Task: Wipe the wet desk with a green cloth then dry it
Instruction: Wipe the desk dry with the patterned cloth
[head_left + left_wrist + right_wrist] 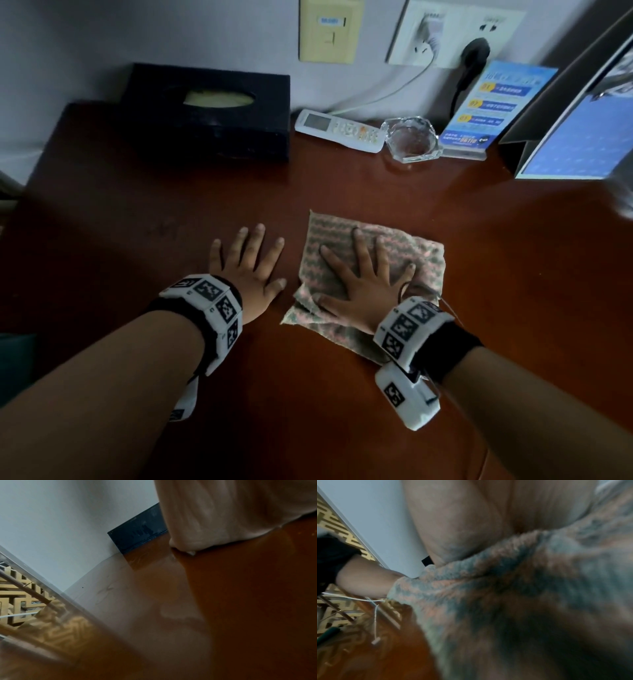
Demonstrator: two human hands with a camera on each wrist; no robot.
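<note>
Right hand: your right hand (359, 277) lies flat on the cloth (421, 260), fingers spread wide and straight, palm pressing down; it grips nothing.
Left hand: your left hand (250, 263) rests flat on the bare tabletop (342, 411) just beside the cloth's left edge, fingers straight and a little apart, holding nothing.
Cloth: green and pink in a zigzag weave, it lies near the middle of the tabletop, rumpled at the near left corner by your right thumb. In the right wrist view the cloth (522, 588) bunches up under the heel of your hand.
Tabletop: dark reddish-brown and glossy; in the left wrist view the tabletop (240, 601) mirrors the pale wall, and a fingertip of your left hand (205, 520) touches it.
Back edge: a black tissue box (209, 113) stands at the far left against the wall. To its right, a white remote control (339, 130) touches a clear glass ashtray (412, 138), and a blue printed card (493, 109) stands in a stand just beyond.
Wall: a black plug (474, 51) sits in a white socket plate (445, 31).
</note>
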